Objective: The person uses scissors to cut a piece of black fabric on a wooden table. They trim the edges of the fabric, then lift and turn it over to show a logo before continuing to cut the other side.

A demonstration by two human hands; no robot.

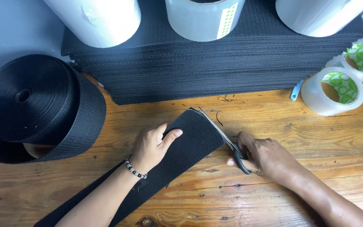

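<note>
A wide black fabric strap (190,143) lies diagonally across the wooden table (274,126), running from the bottom left to its cut end near the middle. My left hand (152,145) presses flat on the strap just behind that end. My right hand (265,157) grips a pair of black-handled scissors (225,138). Their blades lie along the strap's end edge, pointing up and left.
A big roll of the same black strap (38,109) stands at the left. A thick stack of cut black pieces (215,63) fills the back, with three large white rolls (202,17) on top. Two clear tape rolls (337,90) sit at the right, next to a blue handle (295,90).
</note>
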